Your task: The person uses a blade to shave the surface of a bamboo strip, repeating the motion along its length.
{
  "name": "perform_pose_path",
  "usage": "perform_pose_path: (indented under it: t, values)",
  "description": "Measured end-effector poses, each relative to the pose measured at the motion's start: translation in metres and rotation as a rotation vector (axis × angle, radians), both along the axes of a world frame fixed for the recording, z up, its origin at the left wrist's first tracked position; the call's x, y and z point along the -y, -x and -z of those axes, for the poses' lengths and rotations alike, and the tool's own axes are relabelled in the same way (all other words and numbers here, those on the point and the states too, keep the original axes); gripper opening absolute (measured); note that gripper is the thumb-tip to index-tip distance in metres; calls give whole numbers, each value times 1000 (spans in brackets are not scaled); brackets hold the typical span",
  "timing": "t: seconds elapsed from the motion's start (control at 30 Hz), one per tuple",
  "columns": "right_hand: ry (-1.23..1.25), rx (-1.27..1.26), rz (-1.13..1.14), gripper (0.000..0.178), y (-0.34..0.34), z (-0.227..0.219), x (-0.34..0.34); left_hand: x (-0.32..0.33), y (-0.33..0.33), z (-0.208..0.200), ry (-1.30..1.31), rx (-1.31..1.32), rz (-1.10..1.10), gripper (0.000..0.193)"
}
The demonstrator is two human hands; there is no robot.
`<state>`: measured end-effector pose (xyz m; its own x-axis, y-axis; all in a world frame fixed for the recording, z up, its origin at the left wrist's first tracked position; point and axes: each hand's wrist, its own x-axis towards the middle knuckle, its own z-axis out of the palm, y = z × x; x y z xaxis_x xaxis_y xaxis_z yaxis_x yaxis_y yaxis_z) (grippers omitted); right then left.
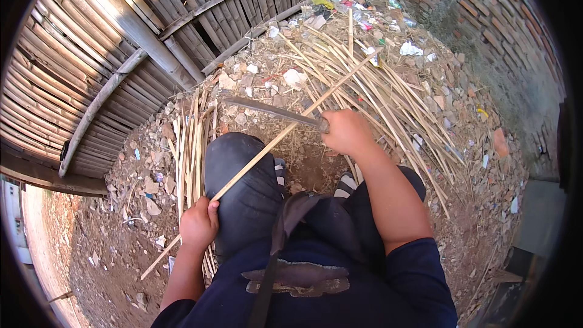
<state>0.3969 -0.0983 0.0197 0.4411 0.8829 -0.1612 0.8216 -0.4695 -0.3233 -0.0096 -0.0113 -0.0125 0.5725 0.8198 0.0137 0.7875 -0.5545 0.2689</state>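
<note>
Right under the camera, the dark blue shirt [340, 279] and a strap across the chest, then the knee [243, 176] in dark trousers, raised and serving as the work rest. Across that knee runs the bamboo strip [273, 143], long and pale, slanting from low beside the left hand up past the right hand toward the pile of cut strips [376, 79] beyond the knee.

Left hand [198, 223] sits just beside the knee, fingers clenched around the strip near its lower end. Right hand [347, 132] is above the knee, fist closed on the handle of a knife [273, 110], whose long dark blade lies flat, pointing left and crossing over the strip. Whether the edge is biting into the bamboo I cannot tell from here.

My read on the strip: light, thin, springy along its length, stiff enough to stay straight unsupported, and likely splintery on the edges. It wants holding low down, wrapped tight, well apart from the blade, with the knee bracing the middle so it doesn't whip or twist.

More loose strips [191, 146] lie just left of the knee, a bamboo fence [103, 67] stands further left, and a brick wall [504, 30] rises to the right.
</note>
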Motion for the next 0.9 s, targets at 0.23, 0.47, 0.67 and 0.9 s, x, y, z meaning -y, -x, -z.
perform_pose_path:
  t: [0.23, 0.47, 0.67, 0.9]
  values:
    - [-159, -227, 343, 43, -84, 49, 13, -3, -6, 2, -8, -32, 8, 38]
    - [-84, -38, 147, 37, -25, 21, 10, -9, -3, -9, 46, -54, 30, 39]
    - [-296, -290, 424, 38, -84, 23, 28, -9, -1, 6, 63, 83, 7, 40]
    - [-184, -136, 317, 42, -42, 10, 15, -5, -5, 4, 44, 75, 4, 39]
